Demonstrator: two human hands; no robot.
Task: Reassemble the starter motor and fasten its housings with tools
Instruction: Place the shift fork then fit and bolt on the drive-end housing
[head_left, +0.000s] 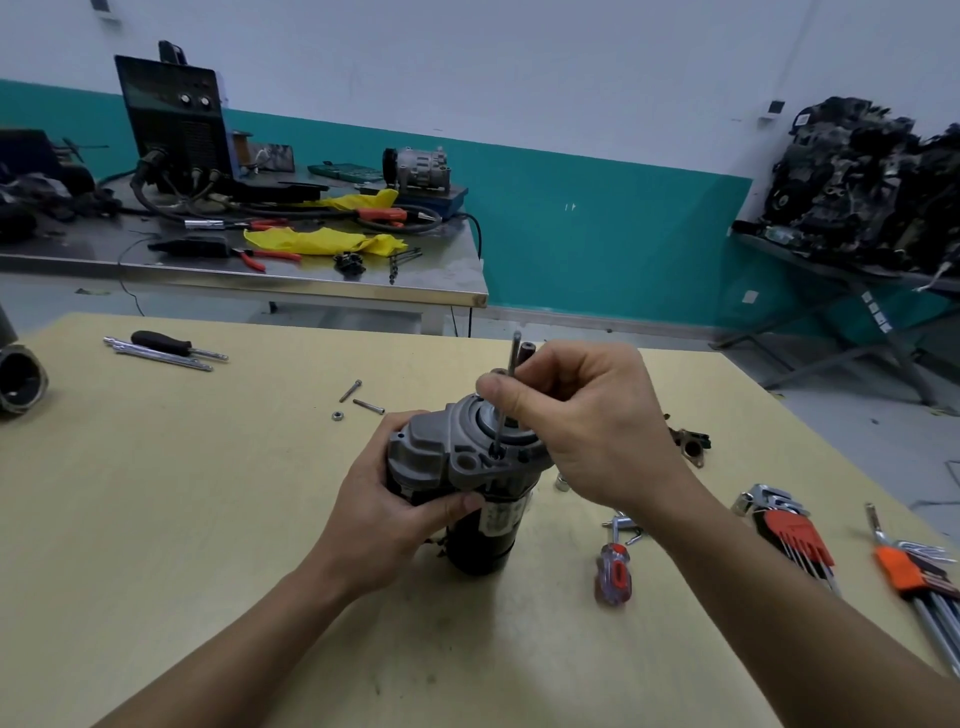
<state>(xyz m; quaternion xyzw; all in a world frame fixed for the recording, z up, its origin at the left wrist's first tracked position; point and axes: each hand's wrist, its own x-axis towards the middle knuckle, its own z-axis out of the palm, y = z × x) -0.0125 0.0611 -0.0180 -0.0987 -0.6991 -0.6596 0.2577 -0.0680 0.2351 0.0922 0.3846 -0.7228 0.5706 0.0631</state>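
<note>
The starter motor (470, 483) stands upright on the yellow table (208, 519), black body below, grey cast end housing (457, 441) on top. My left hand (400, 493) grips the motor's side just under the housing. My right hand (582, 421) pinches a long thin through bolt (506, 400) that stands almost upright, its lower end in a hole in the housing flange. The bolt's top sticks out above my fingers.
Two loose bolts (363, 397) and a nut (337, 415) lie behind the motor. A red screwdriver (614, 571) and two hex key sets (795, 535) lie at the right. A black-handled driver and rods (166, 348) lie far left, a cylindrical housing (21, 382) at the left edge.
</note>
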